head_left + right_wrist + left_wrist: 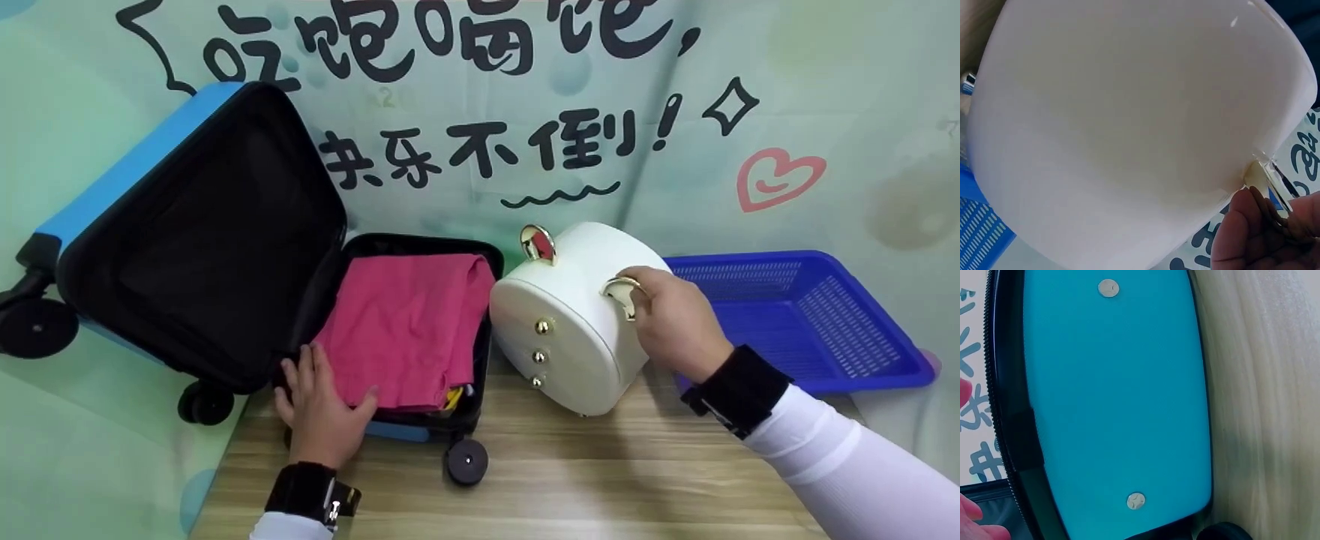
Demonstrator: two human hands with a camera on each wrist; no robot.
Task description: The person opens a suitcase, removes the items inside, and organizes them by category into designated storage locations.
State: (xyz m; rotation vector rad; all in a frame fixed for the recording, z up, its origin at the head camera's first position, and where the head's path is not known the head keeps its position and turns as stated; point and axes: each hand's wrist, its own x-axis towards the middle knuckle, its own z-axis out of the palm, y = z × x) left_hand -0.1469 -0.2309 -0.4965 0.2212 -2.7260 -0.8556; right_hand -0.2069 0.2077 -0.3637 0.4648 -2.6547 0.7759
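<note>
My right hand (679,322) pinches one gold ear-shaped loop (621,289) on a rounded white case (559,322). In the right wrist view the curled fingers (1235,230) and thumb meet at that loop, beside the broad white wall. A second gold loop (538,244) and several gold studs mark the case, which stands tilted beside an open blue suitcase (150,161). My left hand (324,420) rests, fingers spread, at the suitcase's near left edge by a folded pink cloth (409,322). Its fingertips show at the left wrist view's edge, past the blue side wall (1117,394).
Right of the case sits a blue perforated basket (772,330). The suitcase's lid leans open to the left, its wheels (466,461) projecting toward me. Something yellow (453,397) peeks from beneath the cloth. A printed backdrop (465,165) rises behind the wooden table (547,480).
</note>
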